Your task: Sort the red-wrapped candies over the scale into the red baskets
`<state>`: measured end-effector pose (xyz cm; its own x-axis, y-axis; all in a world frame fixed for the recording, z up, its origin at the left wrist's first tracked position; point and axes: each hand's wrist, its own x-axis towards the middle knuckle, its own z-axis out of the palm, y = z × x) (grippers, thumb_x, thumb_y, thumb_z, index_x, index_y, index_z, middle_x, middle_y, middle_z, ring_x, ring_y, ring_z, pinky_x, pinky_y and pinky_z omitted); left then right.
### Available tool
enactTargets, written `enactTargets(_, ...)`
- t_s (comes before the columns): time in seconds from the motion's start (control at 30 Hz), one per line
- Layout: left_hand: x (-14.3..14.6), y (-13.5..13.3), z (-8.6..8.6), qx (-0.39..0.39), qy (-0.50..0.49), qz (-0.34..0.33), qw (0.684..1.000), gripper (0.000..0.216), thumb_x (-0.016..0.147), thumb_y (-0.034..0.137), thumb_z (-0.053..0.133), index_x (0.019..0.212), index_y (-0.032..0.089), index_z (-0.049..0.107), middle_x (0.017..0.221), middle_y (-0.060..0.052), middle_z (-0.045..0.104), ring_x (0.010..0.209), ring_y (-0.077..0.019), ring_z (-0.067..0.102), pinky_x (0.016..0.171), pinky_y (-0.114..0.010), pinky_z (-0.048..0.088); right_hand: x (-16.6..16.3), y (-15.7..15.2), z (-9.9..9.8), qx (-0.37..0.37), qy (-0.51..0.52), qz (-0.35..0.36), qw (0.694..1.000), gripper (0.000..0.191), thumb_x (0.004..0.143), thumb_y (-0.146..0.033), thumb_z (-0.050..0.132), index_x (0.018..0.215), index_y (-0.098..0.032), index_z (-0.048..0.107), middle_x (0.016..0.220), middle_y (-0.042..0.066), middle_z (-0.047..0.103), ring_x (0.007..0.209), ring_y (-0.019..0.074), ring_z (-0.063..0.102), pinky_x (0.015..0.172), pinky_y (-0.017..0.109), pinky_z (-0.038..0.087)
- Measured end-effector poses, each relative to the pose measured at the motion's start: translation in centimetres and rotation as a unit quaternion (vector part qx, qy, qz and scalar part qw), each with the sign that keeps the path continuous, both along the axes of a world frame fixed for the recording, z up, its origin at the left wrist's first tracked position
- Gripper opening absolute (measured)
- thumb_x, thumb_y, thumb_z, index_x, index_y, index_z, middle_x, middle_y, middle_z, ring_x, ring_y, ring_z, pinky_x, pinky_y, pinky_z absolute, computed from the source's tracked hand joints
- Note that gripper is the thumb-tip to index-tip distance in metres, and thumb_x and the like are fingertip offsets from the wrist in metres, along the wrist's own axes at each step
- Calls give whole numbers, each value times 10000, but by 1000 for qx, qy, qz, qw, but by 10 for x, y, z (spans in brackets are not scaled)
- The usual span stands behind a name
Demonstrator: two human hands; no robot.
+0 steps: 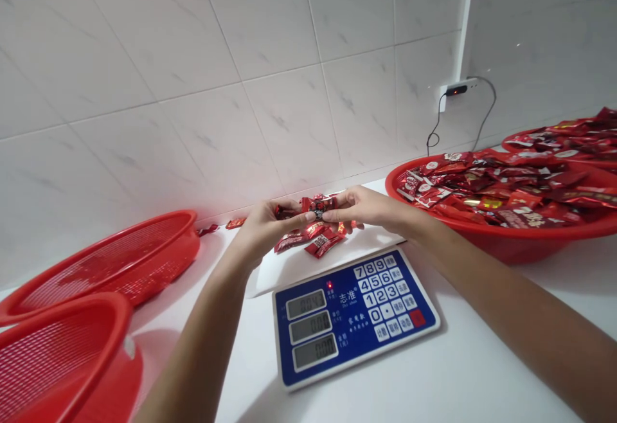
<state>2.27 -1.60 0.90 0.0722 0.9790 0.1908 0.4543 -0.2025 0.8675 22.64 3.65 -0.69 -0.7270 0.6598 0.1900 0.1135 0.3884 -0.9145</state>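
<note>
Both hands meet above the white pan of a digital scale (284, 269). My left hand (267, 224) is closed around a few red wrapped candies, and my right hand (361, 207) pinches one red candy (319, 207) between thumb and fingers. A small pile of red candy packets (315, 241) lies on the pan under the hands. The scale's blue front panel (354, 310) shows three displays and a keypad.
A big red basin (506, 233) heaped with red candy packets stands at the right, a second one behind it (554, 134). Two red mesh baskets (120, 262) sit at the left. Loose candies (235, 222) lie by the tiled wall. A cable hangs from a wall socket (456, 90).
</note>
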Motion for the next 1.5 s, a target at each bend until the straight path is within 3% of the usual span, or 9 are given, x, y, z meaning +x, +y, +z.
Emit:
enactTargets(0.2,-22,-4,12,-53,176,29,983,292,626,460,764,689,177,728,655,-27,634,644,-165,516,575,-282,340,4,8,-1,13,-48,-64,997,198,867,-300,607,777,-138,677,738,23,641,595,90,533,520,228,367)
enactTargets(0.37,-35,-16,27,-81,239,23,967,286,625,495,737,638,209,738,664,-29,652,662,-170,520,571,-267,347,10,10,0,22,-39,-52,998,230,849,-370,639,852,-154,715,816,41,692,658,95,576,535,215,385)
enactTargets(0.57,-43,-6,21,-82,303,58,948,303,599,515,718,720,243,775,718,-46,717,675,-198,575,567,-278,389,11,7,3,25,-36,-34,998,290,837,-439,665,888,-157,713,879,62,715,713,111,613,530,207,403)
enactTargets(0.8,-31,-19,31,100,67,136,983,215,600,388,820,718,220,754,637,-44,691,609,-171,603,528,-262,457,15,-2,14,19,0,-56,998,250,848,-378,670,929,-149,727,853,71,716,632,98,585,509,214,403)
enactTargets(0.93,-11,-21,29,160,-68,116,978,241,641,380,835,695,195,690,617,-12,635,608,-142,597,582,-250,504,9,-10,15,18,26,8,999,249,854,-381,665,932,-154,734,858,60,709,628,94,578,506,216,404)
enactTargets(1.0,3,-18,19,168,-114,76,976,293,683,437,810,781,191,684,677,-8,634,671,-143,617,632,-245,528,1,-16,13,35,84,1,996,247,851,-384,666,949,-163,719,833,42,701,642,101,587,529,225,422)
enactTargets(1.13,26,-14,-1,111,-104,-23,988,490,844,635,567,1072,211,660,978,-70,689,954,-215,659,803,-322,559,-14,-28,8,139,151,-84,975,240,800,-354,717,962,-182,670,781,5,679,680,127,609,641,275,471)
enactTargets(1.23,30,-16,-5,91,-72,-47,992,592,887,689,413,1213,237,613,1148,-89,676,1073,-250,642,883,-359,543,-18,-32,6,186,146,-126,963,300,758,-340,754,982,-192,621,748,-15,652,676,140,610,652,296,472)
enactTargets(1.5,30,-23,6,88,-39,-66,993,743,870,764,273,1231,217,623,1128,-93,686,1077,-276,646,904,-362,532,-16,-34,7,186,141,-94,968,274,806,-343,711,1004,-179,616,736,-12,629,661,130,593,638,290,470)
